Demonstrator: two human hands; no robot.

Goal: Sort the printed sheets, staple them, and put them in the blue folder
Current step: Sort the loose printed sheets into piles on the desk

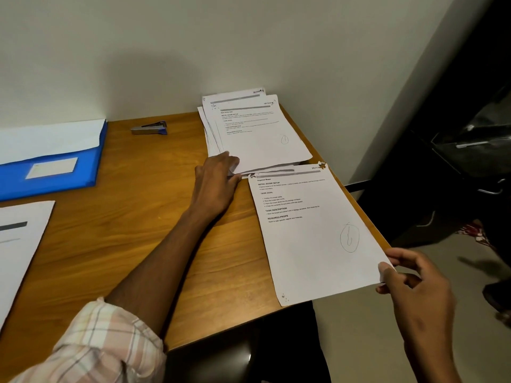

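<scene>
A loose pile of printed sheets (257,134) lies at the table's far right corner. My left hand (218,178) rests on the pile's near left corner, fingers lifting the top sheets' edge. My right hand (409,283) pinches the near right corner of a single printed sheet (312,233), which lies over the table's right edge and has a pen-drawn circle on it. The blue folder (49,167) lies open at the far left with white paper inside. A grey and blue stapler (150,128) sits by the wall between folder and pile.
The wooden table (124,230) stands against a white wall. Another printed sheet (16,244) lies at the near left edge. Right of the table are a dark doorway, a pale floor and dark furniture.
</scene>
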